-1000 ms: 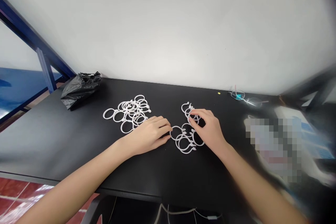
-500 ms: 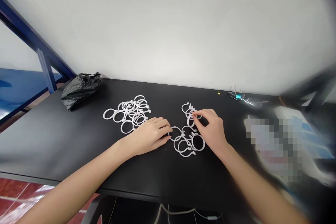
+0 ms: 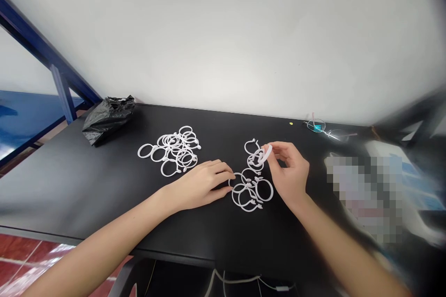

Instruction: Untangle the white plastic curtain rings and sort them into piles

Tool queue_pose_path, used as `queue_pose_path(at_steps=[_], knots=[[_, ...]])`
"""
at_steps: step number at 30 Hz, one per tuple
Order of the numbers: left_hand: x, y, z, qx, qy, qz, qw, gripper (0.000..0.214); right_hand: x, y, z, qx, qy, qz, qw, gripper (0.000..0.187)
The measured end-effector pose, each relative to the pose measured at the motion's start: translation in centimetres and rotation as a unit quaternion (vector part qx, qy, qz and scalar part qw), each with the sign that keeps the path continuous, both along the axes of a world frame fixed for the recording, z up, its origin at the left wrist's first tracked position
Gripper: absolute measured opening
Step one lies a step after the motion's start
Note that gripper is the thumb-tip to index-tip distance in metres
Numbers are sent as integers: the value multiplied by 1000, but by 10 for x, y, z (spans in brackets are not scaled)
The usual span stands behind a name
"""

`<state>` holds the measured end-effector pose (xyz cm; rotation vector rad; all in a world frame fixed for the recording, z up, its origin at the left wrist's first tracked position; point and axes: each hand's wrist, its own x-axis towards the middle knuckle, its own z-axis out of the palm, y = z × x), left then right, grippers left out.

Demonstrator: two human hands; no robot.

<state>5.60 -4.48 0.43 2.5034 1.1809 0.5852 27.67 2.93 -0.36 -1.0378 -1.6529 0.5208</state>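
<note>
My right hand (image 3: 288,162) is closed, thumb and fingertips pinching a white plastic ring (image 3: 267,154) with clip-like ends seen elsewhere on its kind. That ring is tilted nearly edge-on, just above a small group of rings. My left hand (image 3: 205,181) rests low over the table, its thumb and index finger closed around the left rim of another white ring (image 3: 238,173). This one lies against a loose cluster of rings (image 3: 264,190) between my hands. Left of my left hand spreads a larger pile of similar white rings (image 3: 169,168).
A crumpled black plastic bag (image 3: 109,118) lies at the back left of the black table (image 3: 114,185). Eyeglasses (image 3: 316,125) rest near the wall. A partly blurred plastic package (image 3: 362,199) lies at the right. Cables (image 3: 240,281) hang below the front edge.
My right hand has lifted a ring from the upper group and shifted slightly right, tilting it. My left hand has slid a little right and nearer, its ring shifting along.
</note>
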Motion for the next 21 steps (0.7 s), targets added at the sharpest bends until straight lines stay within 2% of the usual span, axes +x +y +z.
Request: queue_pose_path(at_steps=[6,12,17,21], knots=[[4,-1,0,-3,3,-4,1000,27,-1,-3,1,-39,41,28,998,11],[8,-3,-3,3,9,-2,1000,33,-1,-3,1,-26,37,23,999,11],[10,-4,-1,25,-47,47,997,41,-1,-4,3,38,-13,40,998,6],[11,-5,0,45,-124,74,988,57,-6,-9,7,117,-100,104,983,9]])
